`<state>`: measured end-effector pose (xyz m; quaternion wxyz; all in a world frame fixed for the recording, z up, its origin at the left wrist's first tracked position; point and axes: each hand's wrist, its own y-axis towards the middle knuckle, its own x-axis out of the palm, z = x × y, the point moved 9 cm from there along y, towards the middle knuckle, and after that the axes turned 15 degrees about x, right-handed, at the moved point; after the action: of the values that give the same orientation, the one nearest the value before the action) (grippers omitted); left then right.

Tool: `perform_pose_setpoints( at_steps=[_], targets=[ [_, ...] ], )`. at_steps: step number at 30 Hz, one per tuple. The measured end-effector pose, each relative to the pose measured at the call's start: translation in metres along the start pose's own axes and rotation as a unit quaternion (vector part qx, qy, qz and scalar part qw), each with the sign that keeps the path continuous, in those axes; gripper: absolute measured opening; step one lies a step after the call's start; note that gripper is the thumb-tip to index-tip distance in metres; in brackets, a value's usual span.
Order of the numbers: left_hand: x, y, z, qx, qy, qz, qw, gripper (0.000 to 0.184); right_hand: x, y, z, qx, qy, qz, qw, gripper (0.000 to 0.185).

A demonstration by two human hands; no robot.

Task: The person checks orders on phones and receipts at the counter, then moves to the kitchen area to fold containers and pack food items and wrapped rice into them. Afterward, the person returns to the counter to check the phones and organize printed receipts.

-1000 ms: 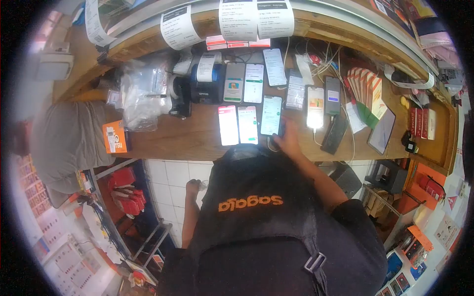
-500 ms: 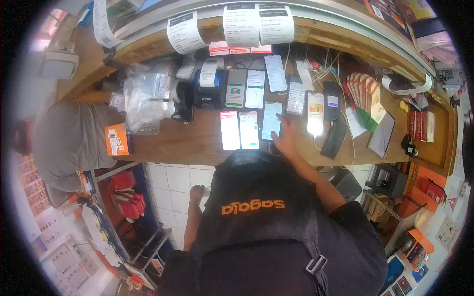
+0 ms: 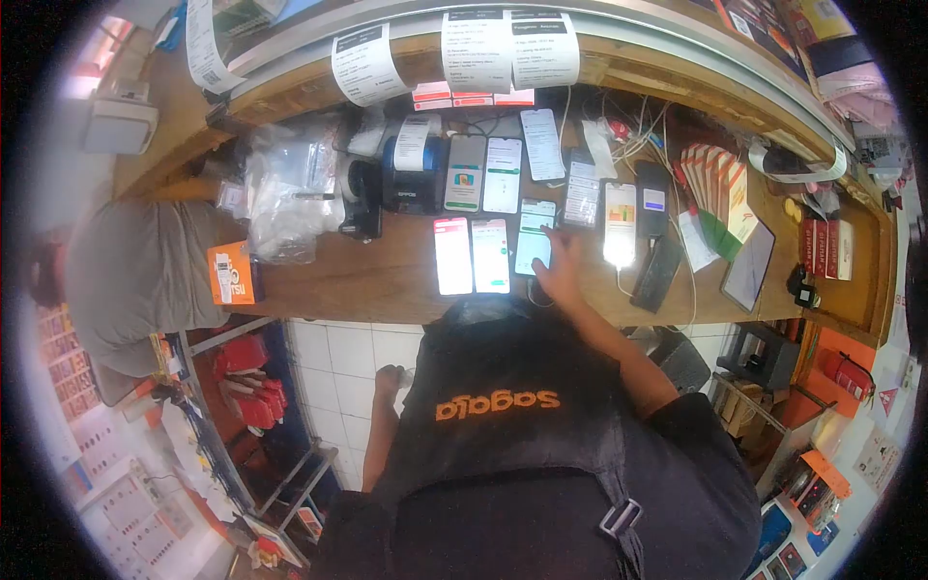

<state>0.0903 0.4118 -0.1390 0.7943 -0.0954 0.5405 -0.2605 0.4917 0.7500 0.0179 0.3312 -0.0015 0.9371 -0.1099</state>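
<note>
My right hand (image 3: 559, 271) rests over a lit smartphone (image 3: 534, 238) on the wooden counter. A finger reaches onto its screen and the thumb lies at its lower right side; the fingers are apart and do not grip it. Left of that phone lie two more phones with bright screens, one with a red top band (image 3: 451, 256) and one mostly white (image 3: 490, 257). My left hand (image 3: 389, 378) hangs below the counter's edge beside the black apron (image 3: 503, 367), with its fingers curled. Something pale shows next to it, too unclear to name.
Several more phones lie farther back, beside a blue-black receipt printer (image 3: 413, 174). Plastic bags (image 3: 290, 198) and an orange box (image 3: 233, 274) are at left. White cables (image 3: 638, 145), fanned cards (image 3: 715, 188) and a tablet (image 3: 748, 268) lie at right. Printed receipts (image 3: 476, 53) hang above.
The screen of the phone under my right hand now shows a green band near its top. My right hand stays over it with a slight finger shift. The left hand looks unchanged.
</note>
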Motion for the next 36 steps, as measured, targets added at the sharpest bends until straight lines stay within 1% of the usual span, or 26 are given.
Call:
perform_pose_setpoints(
  at_steps=[1, 3, 4, 6, 8, 9, 12, 13, 15, 17, 18, 19, 20, 21, 23, 24, 26, 27, 29, 30, 31, 32, 33, 34, 35, 36],
  targets=[
    [-0.002, 0.000, 0.001, 0.000, 0.000, 0.000, 1.000, 0.014, 0.000, -0.001, -0.001, 0.003, -0.006, 0.000, 1.000, 0.064],
    [-0.007, 0.001, 0.006, 0.037, 0.004, 0.040, 0.999, 0.011, 0.000, -0.001, 0.000, 0.005, -0.013, 0.000, 1.000, 0.063],
    [-0.006, 0.002, 0.006, 0.037, 0.004, 0.040, 0.999, 0.011, 0.000, -0.001, -0.001, 0.002, -0.016, 0.001, 1.000, 0.062],
    [-0.006, 0.003, 0.004, 0.021, 0.015, 0.032, 0.999, 0.011, 0.002, -0.001, 0.002, -0.002, -0.019, 0.002, 1.000, 0.061],
    [-0.008, 0.005, 0.003, 0.015, 0.013, 0.022, 1.000, 0.010, -0.004, -0.001, -0.004, -0.030, -0.016, 0.041, 0.999, 0.059],
    [-0.008, 0.006, 0.002, 0.010, 0.010, 0.011, 1.000, 0.010, -0.005, -0.002, -0.007, -0.031, -0.016, 0.041, 0.999, 0.059],
    [-0.011, 0.007, 0.000, 0.012, 0.013, 0.031, 0.999, 0.010, -0.010, -0.002, -0.015, -0.011, -0.013, 0.047, 0.999, 0.056],
    [-0.010, 0.005, -0.001, 0.016, 0.012, 0.032, 0.999, 0.010, -0.016, -0.001, -0.017, -0.003, 0.002, 0.069, 0.998, 0.053],
    [-0.016, 0.004, -0.003, -0.030, -0.001, 0.041, 0.999, 0.013, -0.041, 0.005, -0.008, 0.010, 0.004, 0.107, 0.994, 0.051],
    [-0.033, 0.006, 0.011, 0.003, 0.000, 0.068, 0.998, 0.021, -0.080, 0.013, 0.017, 0.094, -0.032, 0.243, 0.965, 0.048],
    [-0.024, 0.003, 0.008, 0.011, -0.001, 0.070, 0.998, 0.021, -0.113, 0.015, 0.009, 0.113, -0.109, 0.310, 0.938, 0.048],
    [-0.007, -0.003, -0.008, -0.037, -0.113, 0.085, 0.989, 0.021, -0.130, 0.024, 0.033, 0.180, -0.121, 0.331, 0.918, 0.050],
    [-0.004, -0.004, -0.011, -0.060, -0.168, 0.091, 0.980, 0.022, -0.146, 0.030, 0.059, 0.247, -0.132, 0.347, 0.895, 0.052],
    [-0.007, -0.004, -0.011, -0.084, -0.221, 0.099, 0.967, 0.022, -0.159, 0.038, 0.067, 0.247, -0.131, 0.350, 0.894, 0.052],
    [-0.007, -0.006, -0.002, -0.068, -0.078, 0.006, 0.995, 0.020, -0.172, 0.053, 0.088, 0.293, -0.187, 0.310, 0.885, 0.057],
    [-0.008, -0.002, -0.003, -0.065, -0.076, 0.008, 0.995, 0.020, -0.177, 0.054, 0.093, 0.293, -0.185, 0.313, 0.884, 0.057],
    [0.003, -0.003, -0.011, -0.096, -0.101, -0.063, 0.988, 0.018, -0.175, 0.060, 0.099, 0.272, -0.206, 0.301, 0.890, 0.058],
    [-0.001, 0.000, -0.012, -0.094, -0.099, -0.057, 0.989, 0.018, -0.175, 0.062, 0.102, 0.269, -0.203, 0.306, 0.891, 0.058],
    [-0.020, 0.008, 0.002, 0.014, 0.034, -0.028, 0.999, 0.021, -0.168, 0.062, 0.112, 0.300, -0.236, 0.297, 0.876, 0.058],
    [-0.017, 0.008, -0.004, 0.006, 0.039, -0.006, 0.999, 0.025, -0.166, 0.063, 0.115, 0.258, -0.226, 0.311, 0.886, 0.059],
    [-0.001, 0.007, -0.021, -0.053, 0.025, -0.033, 0.998, 0.031, -0.167, 0.063, 0.115, 0.212, -0.213, 0.326, 0.896, 0.060],
    [0.008, 0.009, -0.037, -0.113, 0.010, -0.057, 0.992, 0.038, -0.167, 0.063, 0.115, 0.228, -0.221, 0.323, 0.891, 0.060],
    [-0.002, 0.014, -0.031, -0.096, 0.005, -0.052, 0.994, 0.041, -0.165, 0.064, 0.114, 0.245, -0.229, 0.320, 0.886, 0.060],
    [-0.010, 0.019, -0.017, 0.038, 0.091, 0.046, 0.994, 0.016, -0.166, 0.063, 0.110, 0.258, -0.219, 0.320, 0.885, 0.059],
    [-0.016, 0.020, -0.012, 0.047, 0.074, 0.056, 0.995, 0.015, -0.167, 0.061, 0.108, 0.274, -0.210, 0.320, 0.882, 0.059],
    [-0.018, 0.023, -0.011, 0.036, 0.085, 0.052, 0.994, 0.013, -0.168, 0.061, 0.105, 0.264, -0.200, 0.326, 0.885, 0.059]
  ],
)
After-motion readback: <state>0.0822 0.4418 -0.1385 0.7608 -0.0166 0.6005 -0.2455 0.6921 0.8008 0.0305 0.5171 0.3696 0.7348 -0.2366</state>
